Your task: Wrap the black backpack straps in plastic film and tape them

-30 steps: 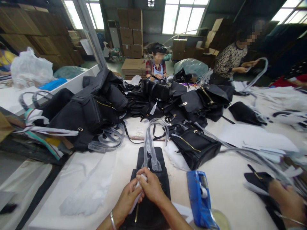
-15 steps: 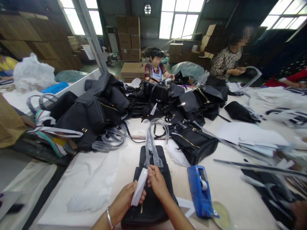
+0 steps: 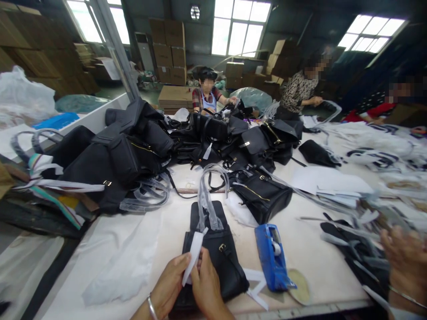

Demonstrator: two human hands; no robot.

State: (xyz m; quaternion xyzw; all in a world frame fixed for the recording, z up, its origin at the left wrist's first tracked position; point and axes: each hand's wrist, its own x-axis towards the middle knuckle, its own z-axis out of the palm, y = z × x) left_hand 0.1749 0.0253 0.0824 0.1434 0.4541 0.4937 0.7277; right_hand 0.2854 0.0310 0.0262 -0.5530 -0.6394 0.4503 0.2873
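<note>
A small black bag (image 3: 218, 258) lies flat on the white table (image 3: 310, 253) right in front of me, its handles wrapped in clear plastic (image 3: 207, 202). My left hand (image 3: 171, 281) pinches a narrow white strip (image 3: 192, 254) that stands up over the bag. My right hand (image 3: 206, 284) is closed beside it, fingers against the strip's lower end and resting on the bag. A blue tape dispenser (image 3: 271, 258) lies just right of the bag.
A heap of black bags (image 3: 140, 142) covers the table's middle and left. White foam sheets (image 3: 123, 262) lie at my left. Another person's hand (image 3: 405, 260) works at the right edge over black straps. Other people stand at the far side.
My hands have come back toward me and closed together on the strip's lower end. The view has swung right. The bag's front clasp now shows.
</note>
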